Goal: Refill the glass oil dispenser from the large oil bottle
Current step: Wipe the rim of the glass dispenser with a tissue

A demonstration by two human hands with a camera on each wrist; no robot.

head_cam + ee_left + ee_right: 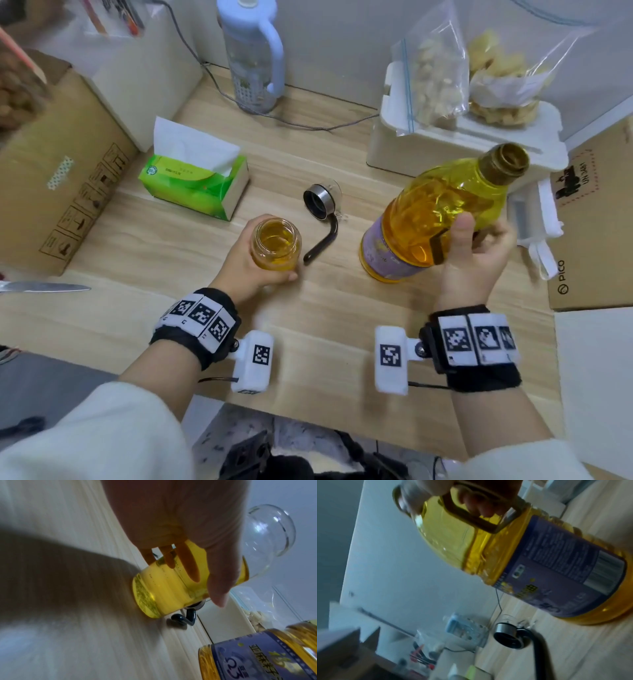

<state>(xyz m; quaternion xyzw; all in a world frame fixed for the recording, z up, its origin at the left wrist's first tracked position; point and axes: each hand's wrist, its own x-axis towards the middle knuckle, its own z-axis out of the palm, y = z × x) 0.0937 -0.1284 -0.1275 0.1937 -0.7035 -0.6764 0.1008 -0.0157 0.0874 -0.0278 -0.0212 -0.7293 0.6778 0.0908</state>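
Note:
The glass oil dispenser (276,244) stands open-mouthed on the wooden table, partly filled with yellow oil; my left hand (251,260) grips its body (168,591). Its dispenser lid (320,202), metal-ringed with a black handle, lies on the table just behind and to the right (508,635). The large oil bottle (435,212), uncapped, with a purple label, stands tilted to the right with its base at the table. My right hand (476,246) holds it by its brown handle (481,519). The bottle's mouth is away from the dispenser.
A green tissue pack (197,181) lies at left, a cardboard box (58,164) further left, a knife blade (44,287) at the left edge. Behind stand a blue water jug (253,58), a cable, and a white container (462,137) with food bags. Another box (596,219) is right.

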